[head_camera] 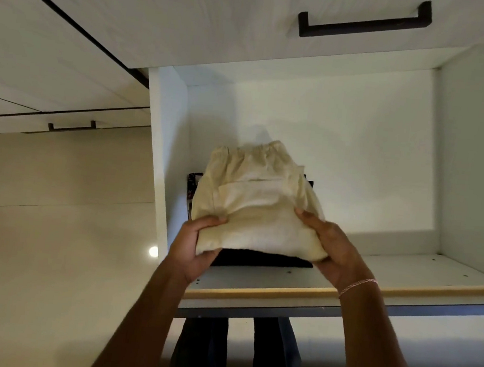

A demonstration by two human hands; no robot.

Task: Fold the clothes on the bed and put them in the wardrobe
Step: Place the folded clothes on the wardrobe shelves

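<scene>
A folded cream garment (258,199) with an elastic waistband sits at the left of an open white wardrobe shelf (421,274), on top of a dark folded garment (260,260). My left hand (196,247) grips its near left corner, thumb on top and fingers underneath. At the near right corner my right hand (332,245) holds it the same way, a thin bracelet on that wrist. A patterned dark cloth (191,186) peeks out behind the stack on the left.
Above the shelf is a white closed cabinet door with a dark bar handle (365,22). Dark clothes (236,351) hang below the shelf. The wardrobe's left side panel (160,157) stands close to the stack; bare shelf board stretches to the right.
</scene>
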